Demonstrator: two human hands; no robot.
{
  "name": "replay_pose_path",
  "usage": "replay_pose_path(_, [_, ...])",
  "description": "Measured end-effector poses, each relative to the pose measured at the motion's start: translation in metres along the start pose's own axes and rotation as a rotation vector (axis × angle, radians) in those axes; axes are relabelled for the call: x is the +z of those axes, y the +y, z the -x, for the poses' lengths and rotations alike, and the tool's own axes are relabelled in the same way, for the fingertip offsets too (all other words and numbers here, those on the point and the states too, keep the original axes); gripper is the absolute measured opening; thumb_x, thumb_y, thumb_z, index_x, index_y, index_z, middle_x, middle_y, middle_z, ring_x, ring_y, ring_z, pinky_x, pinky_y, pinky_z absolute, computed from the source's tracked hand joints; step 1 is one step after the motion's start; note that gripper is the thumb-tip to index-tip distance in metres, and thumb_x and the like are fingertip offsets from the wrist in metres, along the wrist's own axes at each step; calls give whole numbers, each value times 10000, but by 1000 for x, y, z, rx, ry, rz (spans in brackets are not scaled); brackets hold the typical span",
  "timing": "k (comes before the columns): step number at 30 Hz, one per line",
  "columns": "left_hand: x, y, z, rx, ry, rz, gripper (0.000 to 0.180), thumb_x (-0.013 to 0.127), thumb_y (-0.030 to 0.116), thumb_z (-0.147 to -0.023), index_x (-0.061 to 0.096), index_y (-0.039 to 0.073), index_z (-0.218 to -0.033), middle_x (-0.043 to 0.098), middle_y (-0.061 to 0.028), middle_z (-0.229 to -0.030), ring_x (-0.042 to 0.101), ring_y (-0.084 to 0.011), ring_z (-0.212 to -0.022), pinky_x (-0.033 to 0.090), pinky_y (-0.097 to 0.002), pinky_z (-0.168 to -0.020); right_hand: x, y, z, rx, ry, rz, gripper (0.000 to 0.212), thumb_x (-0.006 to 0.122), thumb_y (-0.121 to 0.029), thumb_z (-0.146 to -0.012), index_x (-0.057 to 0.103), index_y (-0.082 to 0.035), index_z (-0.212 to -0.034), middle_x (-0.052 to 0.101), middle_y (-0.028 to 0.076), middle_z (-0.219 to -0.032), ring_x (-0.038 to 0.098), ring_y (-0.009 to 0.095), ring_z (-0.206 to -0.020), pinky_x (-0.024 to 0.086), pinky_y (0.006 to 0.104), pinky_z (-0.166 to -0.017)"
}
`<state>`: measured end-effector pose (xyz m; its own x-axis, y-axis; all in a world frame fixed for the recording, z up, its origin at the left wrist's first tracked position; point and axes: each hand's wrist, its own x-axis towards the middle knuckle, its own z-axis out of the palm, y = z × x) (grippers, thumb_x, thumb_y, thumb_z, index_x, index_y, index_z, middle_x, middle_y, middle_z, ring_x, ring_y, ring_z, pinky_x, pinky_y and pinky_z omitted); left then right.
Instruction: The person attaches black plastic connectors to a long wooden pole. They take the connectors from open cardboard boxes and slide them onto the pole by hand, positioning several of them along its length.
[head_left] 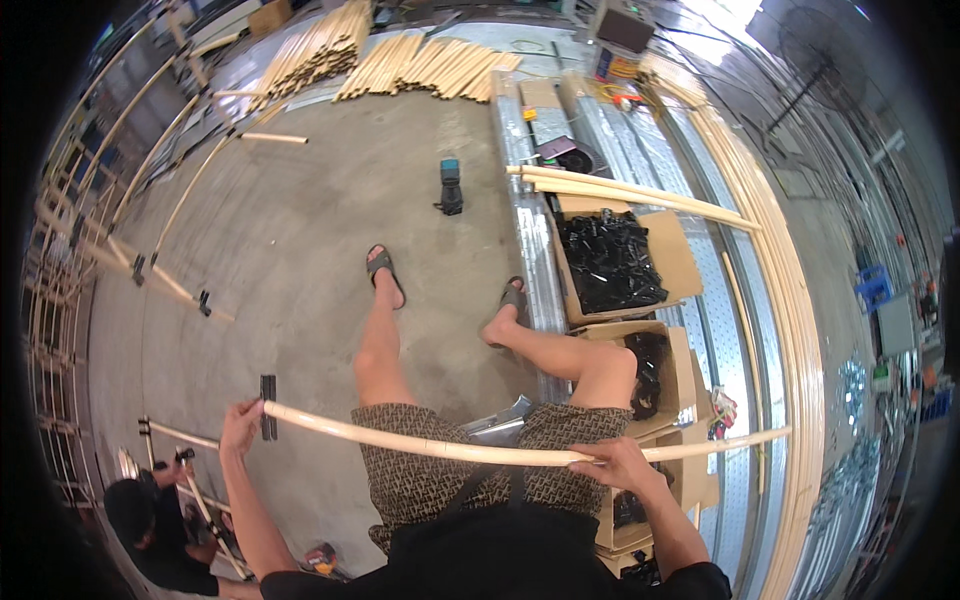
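While both hands support the pole (430, 444) crosswise, the fingers of the left hand (240, 425) are closed at its left end, and the fingers of the right hand (620, 465) are closed around it between its middle and right end. A black bracket (268, 430) sits at the left fingertips, by the pole's end; whether it is fastened cannot be told.

Done, as far as visible: the left end and one bracket are together. Left, by judgement: securing that joint; beyond the right fingers, the pole shows no bracket.

Just beside the right fingers stand boxes (680, 265), the farther one filled with black parts (612, 262). Ahead of and between both sets of fingers, a drill (450, 187) rests on the floor (300, 260), untouched. Ahead of the left fingers, a frame (185, 200) carries similar brackets and appears incomplete. Far ahead, stacked poles (430, 68) await use, by judgement.
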<state>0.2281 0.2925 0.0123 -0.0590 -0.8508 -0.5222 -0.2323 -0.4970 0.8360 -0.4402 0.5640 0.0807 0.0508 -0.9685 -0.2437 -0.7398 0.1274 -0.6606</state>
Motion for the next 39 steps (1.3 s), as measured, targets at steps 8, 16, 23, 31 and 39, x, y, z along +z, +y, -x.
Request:
replay_pose_path(8, [20,-24,-3,85,13,213,355,663,131,-965,619,-81,-1247,685,-59,-1043,624,-157,-966,470,-309,-904,-4,-1,2,105,-116,-33,425,712,-512,-870,761,-189,-1141,723,171,-872,690,370,-800,547,434,-725])
replay_pose_path(16, [7,-44,-10,82,46,393,392,658,121,-967,585,-96,-1286,678,-104,-1117,631,-204,-1027,471,-321,-931,-3,6,-3,134,-167,-17,456,693,-563,-867,764,-204,-1138,713,181,-822,681,384,-796,544,452,-728])
replay_pose_path(23, [45,-14,2,36,183,-51,449,657,255,-971,633,-81,-1268,694,-64,-1024,626,-131,-887,501,-285,-784,3,-2,-3,86,-29,29,390,752,-472,-840,773,-197,-1115,709,153,-770,687,354,-721,537,435,-660])
replay_pose_path(31, [64,-13,13,228,43,-234,719,760,73,-826,465,26,-1479,629,-55,-1184,606,-166,-1010,490,-306,-918,32,7,9,67,138,-93,356,844,-292,-777,775,-89,-1060,709,145,-746,690,289,-646,522,363,-597])
replay_pose_path(39, [71,9,17,212,109,-328,724,712,-3,-837,425,39,-1500,657,-26,-1126,600,-114,-954,493,-277,-844,22,8,-3,6,113,-96,347,850,-244,-770,763,-40,-1037,734,177,-831,715,304,-705,546,354,-646])
